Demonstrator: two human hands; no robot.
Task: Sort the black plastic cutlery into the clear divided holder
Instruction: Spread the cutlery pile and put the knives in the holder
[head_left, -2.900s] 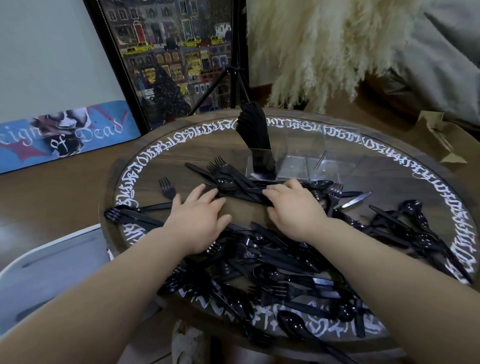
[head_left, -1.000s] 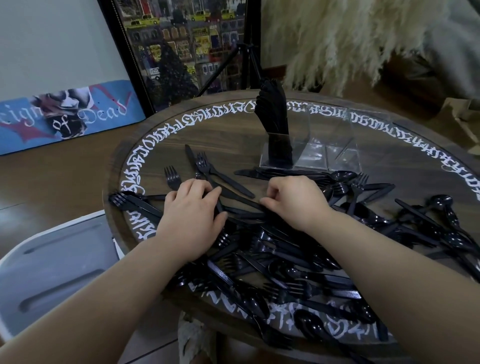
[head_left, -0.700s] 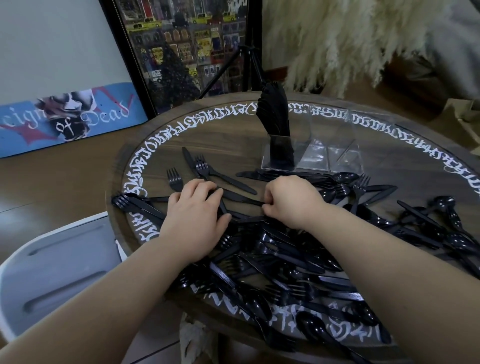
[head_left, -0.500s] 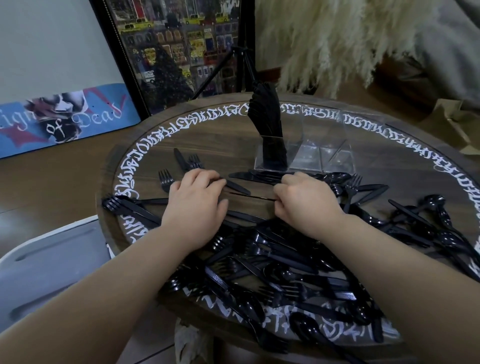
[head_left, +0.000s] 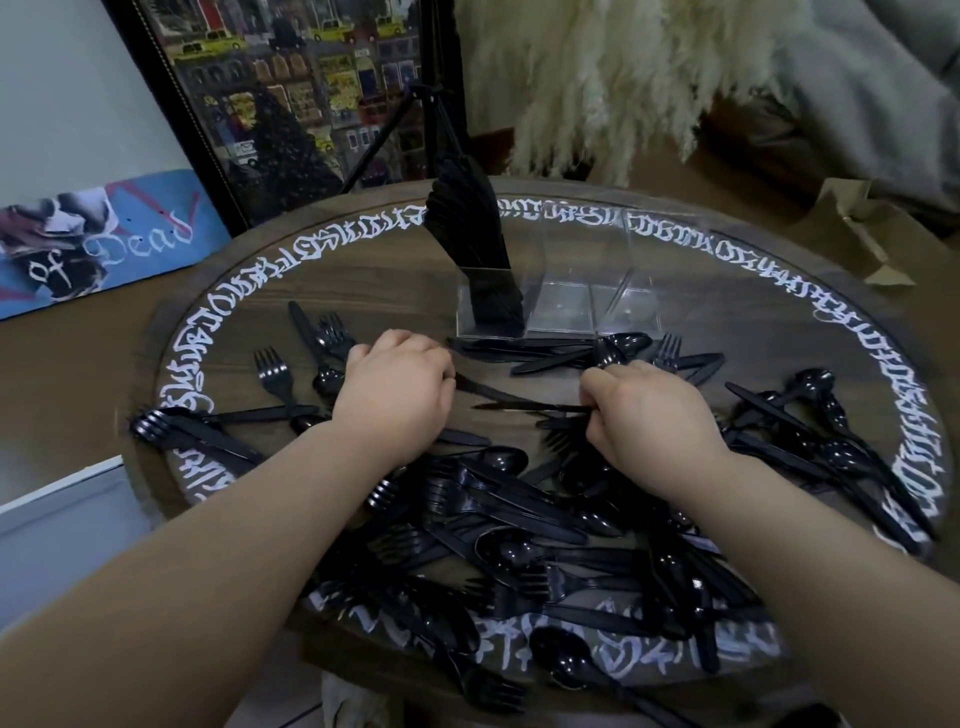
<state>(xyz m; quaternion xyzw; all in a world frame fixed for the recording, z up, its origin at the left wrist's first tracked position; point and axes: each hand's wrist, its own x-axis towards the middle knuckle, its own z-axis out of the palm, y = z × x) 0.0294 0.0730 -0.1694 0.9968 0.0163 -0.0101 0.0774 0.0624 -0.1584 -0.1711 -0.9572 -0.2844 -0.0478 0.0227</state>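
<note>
A knife (head_left: 524, 407) is pinched by the right hand (head_left: 649, 410) just above the surface (head_left: 727, 322). Another knife (head_left: 475, 385) is gripped by the curled left hand (head_left: 395, 389). Knives are packed in the holder's (head_left: 566, 291) left compartment, beyond both hands.

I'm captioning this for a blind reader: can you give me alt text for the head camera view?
Two bare hands work over a round wooden table strewn with black plastic cutlery; the right hand pinches a black knife, and the left hand grips another piece. Behind them stands a clear divided holder, with knives filling only its left compartment.
</note>
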